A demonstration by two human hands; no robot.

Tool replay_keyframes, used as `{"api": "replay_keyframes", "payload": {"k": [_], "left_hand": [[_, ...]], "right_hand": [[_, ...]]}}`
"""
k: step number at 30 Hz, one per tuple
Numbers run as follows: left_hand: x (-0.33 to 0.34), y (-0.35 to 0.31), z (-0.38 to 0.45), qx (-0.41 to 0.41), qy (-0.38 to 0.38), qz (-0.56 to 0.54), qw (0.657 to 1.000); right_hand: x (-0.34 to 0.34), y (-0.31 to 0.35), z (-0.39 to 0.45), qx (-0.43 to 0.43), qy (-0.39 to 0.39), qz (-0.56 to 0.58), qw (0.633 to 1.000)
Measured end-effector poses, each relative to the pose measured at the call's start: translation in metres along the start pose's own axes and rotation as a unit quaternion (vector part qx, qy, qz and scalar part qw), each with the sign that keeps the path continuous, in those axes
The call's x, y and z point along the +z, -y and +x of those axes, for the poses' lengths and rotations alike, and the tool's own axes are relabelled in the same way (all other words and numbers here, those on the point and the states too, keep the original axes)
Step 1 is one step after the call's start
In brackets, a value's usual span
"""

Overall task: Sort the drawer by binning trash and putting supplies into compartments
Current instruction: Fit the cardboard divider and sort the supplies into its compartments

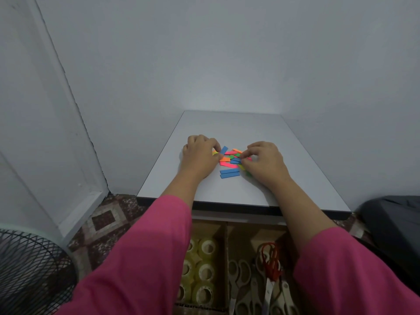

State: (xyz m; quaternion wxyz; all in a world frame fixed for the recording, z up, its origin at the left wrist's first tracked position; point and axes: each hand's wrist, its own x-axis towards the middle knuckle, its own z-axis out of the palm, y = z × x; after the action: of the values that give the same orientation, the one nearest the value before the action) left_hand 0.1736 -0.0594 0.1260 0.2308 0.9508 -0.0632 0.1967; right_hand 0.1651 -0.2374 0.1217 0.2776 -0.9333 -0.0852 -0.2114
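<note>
A heap of small coloured sticky-note strips point(231, 159), blue, pink, orange, green and yellow, lies on the white tabletop point(284, 137). My left hand point(200, 155) rests at the heap's left edge, fingers curled onto an orange and a yellow strip. At the right edge my right hand point(263, 161) pinches strips with its fingertips. Two blue strips point(230, 173) lie side by side just in front of the heap. Below the table's front edge the open drawer point(225, 233) shows a compartment of clear tape rolls point(204, 269) and one of scissors point(256, 285).
A black mesh bin point(29, 269) stands on the patterned floor at lower left. A dark bag or bin point(395, 228) sits to the right of the table. Grey walls close in behind and to the left.
</note>
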Motion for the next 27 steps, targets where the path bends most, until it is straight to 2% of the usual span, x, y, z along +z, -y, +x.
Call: {"api": "replay_keyframes", "payload": {"k": [3, 11, 27], "left_hand": [[0.0009, 0.0002, -0.0004, 0.003, -0.008, -0.007, 1.0], [-0.0008, 0.0005, -0.0012, -0.012, -0.047, -0.059, 0.997], [-0.0004, 0.0077, 0.0013, -0.051, -0.092, -0.161, 0.981]], "right_hand": [[0.0013, 0.0003, -0.0003, -0.01, 0.0, -0.039, 0.999], [0.0008, 0.004, -0.0009, -0.03, -0.015, -0.052, 0.998], [-0.0033, 0.0072, -0.0004, 0.011, -0.029, 0.017, 0.999]]}}
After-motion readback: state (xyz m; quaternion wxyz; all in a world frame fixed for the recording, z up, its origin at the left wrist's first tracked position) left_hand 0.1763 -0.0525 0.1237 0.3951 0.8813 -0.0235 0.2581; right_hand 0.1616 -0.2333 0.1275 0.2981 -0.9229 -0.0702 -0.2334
